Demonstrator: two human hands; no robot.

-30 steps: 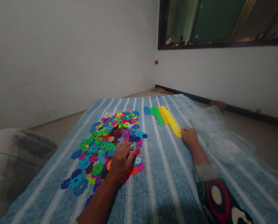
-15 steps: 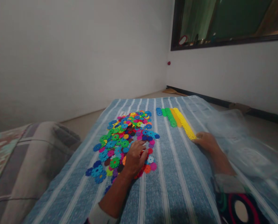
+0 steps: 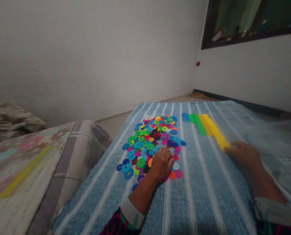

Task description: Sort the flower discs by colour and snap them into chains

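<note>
Colourful flower-shaped discs (image 3: 141,138) lie in a loose pile on the striped blue cloth (image 3: 189,202). My left hand (image 3: 162,163) rests on the pile's near right part, fingers curled down; whatever is under the fingertips is hidden. To the right, discs are lined up in overlapping rows by colour: short blue (image 3: 185,117), green (image 3: 200,127), orange (image 3: 206,125) and a longer yellow row (image 3: 215,132). My right hand (image 3: 244,155), slightly blurred, has its fingertips together at the near end of the yellow row.
Clear plastic (image 3: 275,137) lies on the cloth at the right. A bed or couch with a flowered cover (image 3: 35,143) is at the left, beside a grey plaid cloth (image 3: 77,153). Walls and a dark-framed window (image 3: 206,36) stand behind.
The view has turned left, so everything appears shifted right. The left hand stays on the pile, and the right hand stays at the near end of the yellow row.
</note>
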